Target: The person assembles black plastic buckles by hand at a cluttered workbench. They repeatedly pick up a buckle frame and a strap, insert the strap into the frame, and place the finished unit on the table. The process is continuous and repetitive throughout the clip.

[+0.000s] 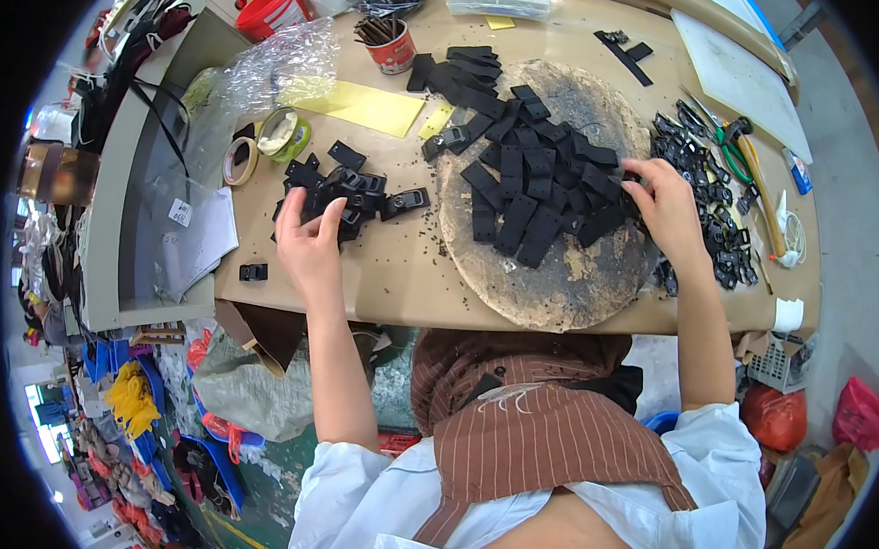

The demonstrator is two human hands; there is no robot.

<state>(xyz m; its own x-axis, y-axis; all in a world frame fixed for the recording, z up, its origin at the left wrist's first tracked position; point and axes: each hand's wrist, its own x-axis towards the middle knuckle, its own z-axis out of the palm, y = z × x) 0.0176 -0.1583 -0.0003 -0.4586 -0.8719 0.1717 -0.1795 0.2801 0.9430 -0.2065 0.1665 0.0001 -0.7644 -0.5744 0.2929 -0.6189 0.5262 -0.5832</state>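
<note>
Black strap pieces (535, 167) lie heaped on a round, worn board (564, 298) in front of me. My right hand (666, 207) is at the heap's right edge, thumb and fingertips closed on a small black strap piece, partly hidden by the fingers. To the left, a smaller heap of black straps with plastic buckles (360, 192) rests on the brown table. My left hand (310, 246) reaches its near-left side, thumb and fingers apart, with black pieces showing between them. A single black buckle (254, 272) lies near the table's front edge.
Right of the board are many black buckles (726, 236), a hammer (760, 189) and green-handled pliers (732, 154). Behind stand a red cup of thin rods (387, 48) and yellow card (363, 107). A tape roll (240, 161) and green tin (284, 134) sit left.
</note>
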